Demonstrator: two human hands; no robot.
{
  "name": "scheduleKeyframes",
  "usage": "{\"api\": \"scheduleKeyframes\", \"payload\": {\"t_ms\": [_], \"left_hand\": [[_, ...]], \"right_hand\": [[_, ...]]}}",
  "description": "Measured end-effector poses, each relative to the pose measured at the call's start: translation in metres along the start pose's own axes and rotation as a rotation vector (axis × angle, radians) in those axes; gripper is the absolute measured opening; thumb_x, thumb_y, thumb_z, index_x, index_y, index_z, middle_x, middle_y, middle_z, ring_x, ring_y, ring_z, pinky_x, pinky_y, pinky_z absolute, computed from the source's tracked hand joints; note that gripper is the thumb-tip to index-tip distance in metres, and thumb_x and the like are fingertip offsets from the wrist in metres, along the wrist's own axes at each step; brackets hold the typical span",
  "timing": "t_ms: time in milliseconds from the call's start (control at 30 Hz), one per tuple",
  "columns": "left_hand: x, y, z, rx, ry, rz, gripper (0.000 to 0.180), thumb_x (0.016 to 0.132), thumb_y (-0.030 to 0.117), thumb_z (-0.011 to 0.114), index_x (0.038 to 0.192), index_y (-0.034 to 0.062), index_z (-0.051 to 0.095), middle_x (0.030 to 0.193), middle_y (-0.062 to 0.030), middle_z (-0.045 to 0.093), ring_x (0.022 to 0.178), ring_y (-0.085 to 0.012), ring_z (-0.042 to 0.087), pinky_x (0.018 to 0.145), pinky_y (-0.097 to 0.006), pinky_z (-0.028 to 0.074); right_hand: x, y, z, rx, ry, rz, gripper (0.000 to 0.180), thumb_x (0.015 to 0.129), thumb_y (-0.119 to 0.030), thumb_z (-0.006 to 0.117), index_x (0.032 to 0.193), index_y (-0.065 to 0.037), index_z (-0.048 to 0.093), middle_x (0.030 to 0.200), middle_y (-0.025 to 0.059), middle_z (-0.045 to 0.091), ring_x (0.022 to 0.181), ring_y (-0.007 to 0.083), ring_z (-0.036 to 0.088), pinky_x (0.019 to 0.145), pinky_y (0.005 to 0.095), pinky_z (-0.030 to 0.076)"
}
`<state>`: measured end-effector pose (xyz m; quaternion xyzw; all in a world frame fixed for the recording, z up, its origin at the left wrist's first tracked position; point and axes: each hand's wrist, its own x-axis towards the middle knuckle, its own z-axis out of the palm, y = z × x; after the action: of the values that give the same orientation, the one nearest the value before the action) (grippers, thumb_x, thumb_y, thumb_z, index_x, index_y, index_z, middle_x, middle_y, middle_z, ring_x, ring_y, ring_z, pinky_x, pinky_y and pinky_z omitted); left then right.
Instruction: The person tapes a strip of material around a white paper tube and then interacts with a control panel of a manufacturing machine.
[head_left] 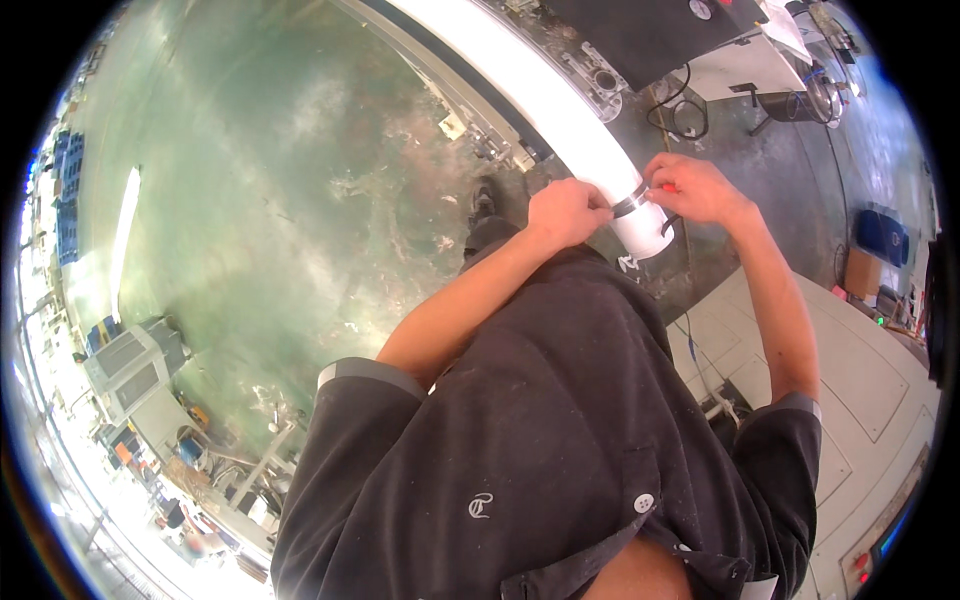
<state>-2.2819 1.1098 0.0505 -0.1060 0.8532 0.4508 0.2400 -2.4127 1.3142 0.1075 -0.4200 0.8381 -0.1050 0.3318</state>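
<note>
A long white pipe (560, 120) runs from the top of the view down to a free end in front of me. Near that end a dark band (629, 205) goes around it. My left hand (570, 212) is closed at the left side of the pipe, its fingertips at the band's edge; they hide whatever they pinch. At the band's right side is my right hand (697, 188), closed on a small red object (669, 187) whose kind is mostly hidden by the fingers. A white curled shaving (628, 263) hangs by the pipe's end.
A metal machine rail (480, 110) runs along the pipe's left. Right of me stands a pale machine cabinet (850, 370). A dark table (650, 40) and a coiled black cable (688, 118) are beyond the pipe. White scraps lie on the green floor (270, 200).
</note>
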Motion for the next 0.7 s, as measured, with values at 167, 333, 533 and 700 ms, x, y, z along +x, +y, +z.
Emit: {"api": "scheduleKeyframes", "payload": {"t_ms": [167,333,533,700], "left_hand": [[0.003,-0.003,0.002,-0.010,0.000,0.008,0.025,0.077,0.034,0.072,0.089,0.0125,0.077,0.087,-0.0063,0.074,0.082,-0.0235,0.070,0.073,-0.036,0.054],[0.003,-0.003,0.001,-0.023,-0.016,-0.008,0.025,0.077,0.033,0.073,0.089,0.0121,0.077,0.086,-0.0064,0.074,0.081,-0.0228,0.070,0.073,-0.035,0.054],[0.002,0.000,-0.001,-0.039,-0.034,-0.036,0.025,0.078,0.032,0.073,0.090,0.0114,0.077,0.086,-0.0061,0.074,0.080,-0.0218,0.070,0.074,-0.034,0.054],[0.005,-0.003,-0.001,-0.094,-0.049,-0.033,0.025,0.077,0.031,0.074,0.091,0.0101,0.077,0.086,-0.0069,0.074,0.080,-0.0208,0.070,0.074,-0.033,0.053]], "right_hand": [[0.003,0.000,-0.002,-0.015,-0.017,-0.009,0.024,0.089,-0.026,0.062,0.089,-0.003,0.068,0.111,0.0052,0.064,0.093,0.0266,0.063,0.079,0.0373,0.051],[0.003,0.001,0.000,0.031,-0.035,0.026,0.024,0.089,-0.026,0.062,0.093,-0.003,0.069,0.109,0.0061,0.065,0.093,0.0269,0.064,0.080,0.0365,0.050],[0.005,0.009,0.002,0.089,-0.066,0.033,0.027,0.090,-0.030,0.063,0.094,-0.004,0.069,0.104,0.0075,0.065,0.093,0.0284,0.063,0.080,0.0366,0.050],[0.008,0.012,0.001,0.095,-0.087,0.037,0.027,0.090,-0.031,0.063,0.094,-0.005,0.070,0.101,0.0080,0.065,0.092,0.0284,0.063,0.079,0.0367,0.049]]}}
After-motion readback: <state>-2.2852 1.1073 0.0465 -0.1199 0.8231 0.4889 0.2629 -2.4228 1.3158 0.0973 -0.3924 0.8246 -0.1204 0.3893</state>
